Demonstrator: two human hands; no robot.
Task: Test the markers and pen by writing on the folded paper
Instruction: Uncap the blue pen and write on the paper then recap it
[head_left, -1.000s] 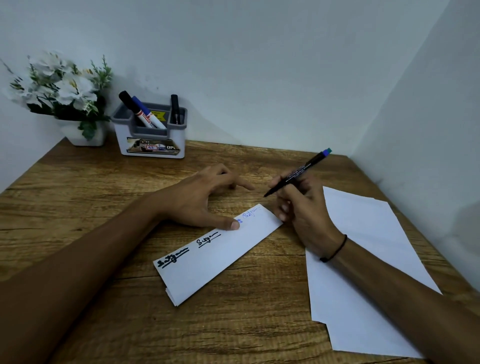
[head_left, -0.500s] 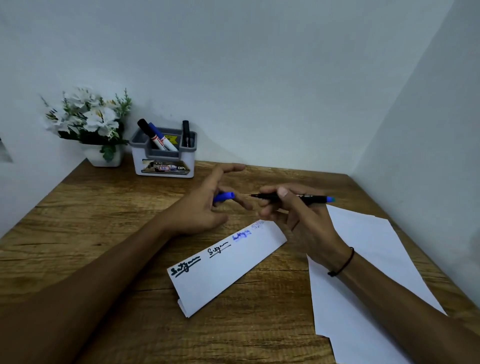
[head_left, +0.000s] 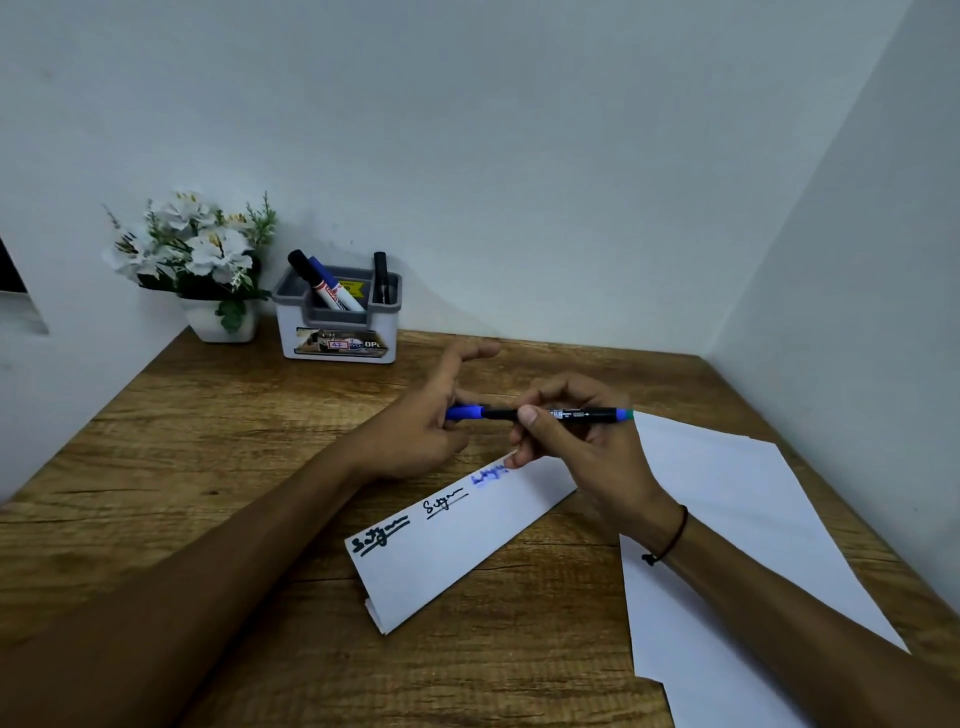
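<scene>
Folded paper (head_left: 457, 540) lying slantwise on the wooden desk (head_left: 208, 467), three scribbles along its far edge, right hand (head_left: 582, 441) above it gripping a black pen (head_left: 566, 414) level, left hand (head_left: 426, 431) pinching its blue cap (head_left: 464, 412), marker holder (head_left: 337, 322) and flowers (head_left: 192, 249) against the wall

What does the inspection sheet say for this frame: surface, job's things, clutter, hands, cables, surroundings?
Surface: brown wood-grain desk, dry.
Job's things: white folded paper bearing two black scribbles and one blue; black slim marker with blue end; blue cap meeting its tip; grey-and-white holder with three more markers.
Clutter: loose white sheets; white flowers in white pot.
Hands: left hand pinches cap; right hand holds marker.
Cables: nothing seen.
Surroundings: plain pale walls.
</scene>
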